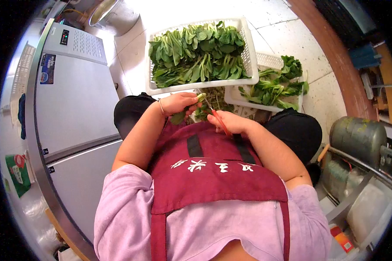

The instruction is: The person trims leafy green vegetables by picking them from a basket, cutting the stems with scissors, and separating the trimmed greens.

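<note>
My left hand (182,104) is closed around a leafy green (201,96), its pale cut stem end pointing up and right while the leaves hang below the fingers. In my right hand (231,122) is a pair of scissors with red handles (222,123); the thin metal blades reach to the stem beside my left fingers. Trimmed bits and loose leaves (217,96) lie beneath both hands, partly covered by them. Just beyond, a large white plastic basket (204,84) holds rows of leafy greens (200,48).
To the right, a smaller white basket (265,107) holds more greens (276,89), some hanging over its edge. A steel fridge (76,95) stands close on my left. On the right are a gas cylinder (357,139) and a metal rack (352,195). A metal pot (115,17) stands at the back left.
</note>
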`<action>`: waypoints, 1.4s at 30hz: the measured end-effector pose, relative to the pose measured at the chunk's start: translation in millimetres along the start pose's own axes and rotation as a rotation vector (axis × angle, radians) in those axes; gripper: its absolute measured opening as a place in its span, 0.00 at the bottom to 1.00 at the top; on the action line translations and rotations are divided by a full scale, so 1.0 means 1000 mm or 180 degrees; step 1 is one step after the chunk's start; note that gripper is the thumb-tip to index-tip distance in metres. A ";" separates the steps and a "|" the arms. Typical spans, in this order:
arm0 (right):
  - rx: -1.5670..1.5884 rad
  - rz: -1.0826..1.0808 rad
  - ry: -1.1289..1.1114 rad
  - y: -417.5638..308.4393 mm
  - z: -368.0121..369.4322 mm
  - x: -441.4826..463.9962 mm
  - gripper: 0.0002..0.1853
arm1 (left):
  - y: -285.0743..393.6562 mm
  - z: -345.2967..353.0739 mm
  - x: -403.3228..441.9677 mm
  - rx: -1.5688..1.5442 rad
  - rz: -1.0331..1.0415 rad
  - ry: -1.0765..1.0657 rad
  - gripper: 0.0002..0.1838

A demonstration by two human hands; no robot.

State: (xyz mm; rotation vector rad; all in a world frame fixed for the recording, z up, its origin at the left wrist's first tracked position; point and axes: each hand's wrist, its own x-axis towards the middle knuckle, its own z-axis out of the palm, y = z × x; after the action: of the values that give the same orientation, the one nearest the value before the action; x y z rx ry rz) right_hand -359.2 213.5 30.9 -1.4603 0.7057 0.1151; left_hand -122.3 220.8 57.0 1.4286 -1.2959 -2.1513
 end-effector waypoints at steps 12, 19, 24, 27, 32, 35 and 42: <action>-0.0513 0.0657 0.0078 -0.016 -0.004 -0.007 0.35 | -0.019 -0.007 -0.001 -0.0209 -0.0307 0.0026 0.16; -0.1579 0.0778 0.0471 -0.006 -0.006 -0.005 0.32 | 0.011 -0.056 0.019 -0.0026 0.0393 0.1633 0.18; -0.1716 0.0675 0.0354 -0.009 -0.006 -0.006 0.32 | 0.020 -0.093 0.067 0.0738 0.0154 0.2134 0.16; -0.1775 0.0670 0.0336 -0.003 -0.006 -0.003 0.32 | 0.021 -0.094 0.086 0.0599 0.0118 0.2253 0.16; -0.1799 0.0621 0.0207 -0.008 -0.007 -0.002 0.31 | 0.032 -0.074 0.114 0.1762 -0.0022 0.2642 0.24; -0.1814 0.0584 0.0178 -0.008 -0.006 0.001 0.31 | 0.028 -0.057 0.142 0.2671 -0.0891 0.2420 0.21; -0.1892 0.0591 0.0238 -0.008 -0.005 0.001 0.31 | 0.023 -0.012 0.173 0.2670 -0.0872 0.2478 0.32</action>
State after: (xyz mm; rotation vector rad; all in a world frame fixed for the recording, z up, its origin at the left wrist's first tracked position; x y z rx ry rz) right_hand -356.3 207.6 37.9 -1.9675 0.9154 0.4452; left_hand -201.8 93.3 -32.2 2.5052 -1.7608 -0.8747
